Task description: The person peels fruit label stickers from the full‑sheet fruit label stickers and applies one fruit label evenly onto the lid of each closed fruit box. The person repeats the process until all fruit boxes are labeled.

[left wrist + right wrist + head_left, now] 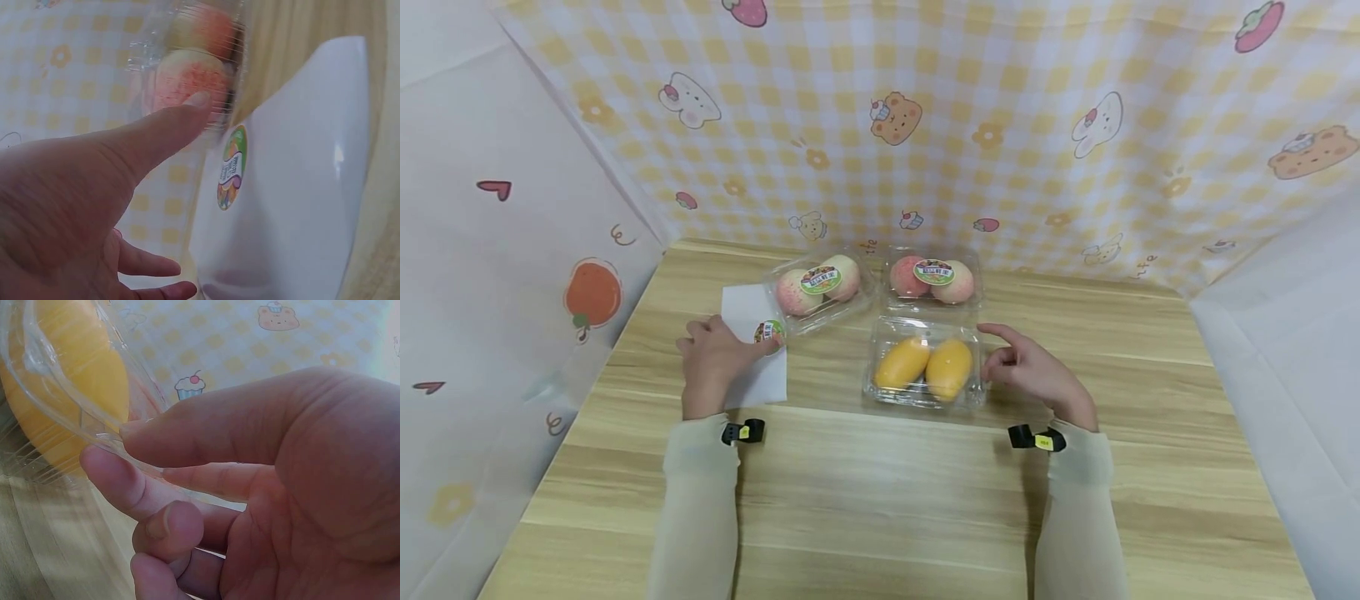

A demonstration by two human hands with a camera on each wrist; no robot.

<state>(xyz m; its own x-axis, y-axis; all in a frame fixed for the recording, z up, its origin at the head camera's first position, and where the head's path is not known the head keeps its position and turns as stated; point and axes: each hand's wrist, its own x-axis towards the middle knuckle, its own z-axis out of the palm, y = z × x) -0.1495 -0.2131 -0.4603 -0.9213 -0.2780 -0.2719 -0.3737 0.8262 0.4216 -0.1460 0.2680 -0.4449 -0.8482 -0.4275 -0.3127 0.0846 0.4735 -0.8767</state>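
In the head view my left hand (715,357) is over a white sheet (763,383), its fingers spread and thumb stretched to a round fruit label (765,335) near the sheet's edge. The left wrist view shows the thumb in front of a peach box (190,78), the label (232,167) just below it. My right hand (1037,367) is beside a clear plastic box (880,329) of two yellow mangoes (949,368). Up close, thumb and a finger pinch the box's rim (78,409), and the other fingers are partly curled.
Behind the mangoes sits a labelled clear box (973,254) with two peaches. Another labelled peach box (835,315) sits at the left, against the sheet's corner. A checked curtain (1000,175) hangs along the back edge of the wooden table (880,500).
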